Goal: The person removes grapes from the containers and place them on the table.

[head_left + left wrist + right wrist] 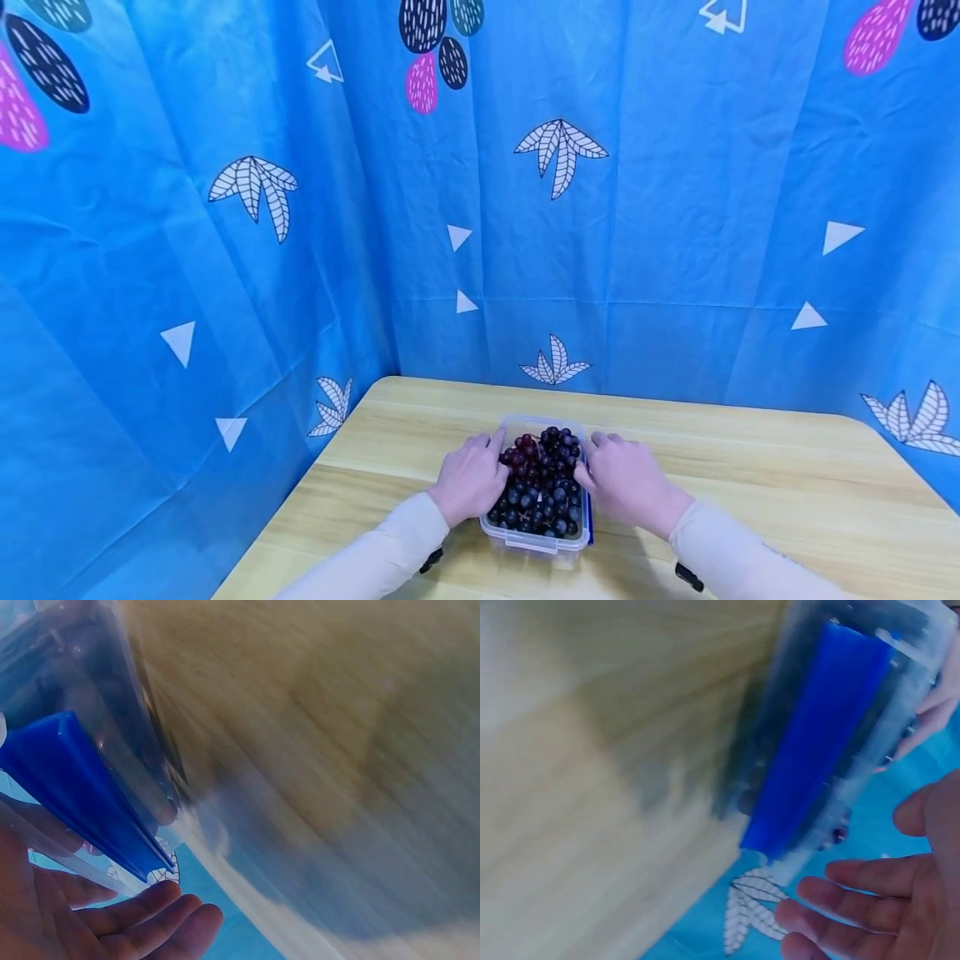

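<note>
A clear plastic container [531,543] full of dark grapes [551,492], with redder ones toward the back left, stands upright on the table. At its left rim is my left hand [471,477]; the left wrist view shows that hand [112,919] with loosely extended fingers beside a blue side clip [86,799], some of them behind the rim. My right hand [626,483] is at the right side, thumb toward the grapes. Its relaxed, spread fingers show in the right wrist view, where the hand [877,900] is close to another blue clip [817,742]; contact there is unclear.
The light wood table [750,475] extends to both sides and behind the container. A blue patterned curtain [675,208] hangs behind the table and along its left side. Dark bands show at both wrists below the pale sleeves [382,554].
</note>
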The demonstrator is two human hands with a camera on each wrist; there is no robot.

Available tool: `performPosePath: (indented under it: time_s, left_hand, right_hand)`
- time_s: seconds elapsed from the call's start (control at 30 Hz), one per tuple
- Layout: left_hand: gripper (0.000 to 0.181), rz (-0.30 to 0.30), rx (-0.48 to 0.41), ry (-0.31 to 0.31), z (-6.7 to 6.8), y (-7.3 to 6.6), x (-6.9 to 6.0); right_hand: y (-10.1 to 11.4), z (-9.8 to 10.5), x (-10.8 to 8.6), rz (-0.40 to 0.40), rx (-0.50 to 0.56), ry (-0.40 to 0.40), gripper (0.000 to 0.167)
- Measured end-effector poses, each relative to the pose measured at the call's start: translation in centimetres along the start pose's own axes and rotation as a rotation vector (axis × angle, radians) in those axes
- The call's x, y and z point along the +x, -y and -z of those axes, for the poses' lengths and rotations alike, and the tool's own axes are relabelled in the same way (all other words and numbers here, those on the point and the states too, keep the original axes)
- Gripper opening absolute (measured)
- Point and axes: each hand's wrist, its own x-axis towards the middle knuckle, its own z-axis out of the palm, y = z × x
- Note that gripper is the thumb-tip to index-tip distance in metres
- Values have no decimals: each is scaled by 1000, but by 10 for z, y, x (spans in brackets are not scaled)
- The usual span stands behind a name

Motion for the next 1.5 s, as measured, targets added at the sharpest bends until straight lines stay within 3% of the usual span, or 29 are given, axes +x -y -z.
performPosePath:
  time_s: [0.07,0.13,0.3,0.5,0.63,0.83,0.93,1.3,1.5]
  left_hand:
    - [58,2,0,-5,1,1,0]
    - [59,7,3,-9,1,1,1]
    - [59,20,1,-12,1,2,1]
    - [59,31,9,-11,1,-1,0]
    - [58,42,3,-10,1,-3,-1]
    - [56,43,23,-9,0,-5,-2]
    - [56,43,26,-8,-1,-6,-4]
    - [56,42,24,-11,0,-7,-3]
    - [55,34,29,-38,0,-5,-2]
  right_hand:
    - [1,7,5,38,-16,-50,27]
    - [4,15,10,76,-17,-52,26]
    - [16,27,22,186,5,44,29]
    - [29,31,32,327,42,81,26]
    - [35,33,39,362,82,192,31]
    - [41,33,44,346,216,419,39]
    - [42,32,46,320,269,490,42]
    - [44,28,50,313,328,577,51]
    - [47,27,56,306,310,677,62]
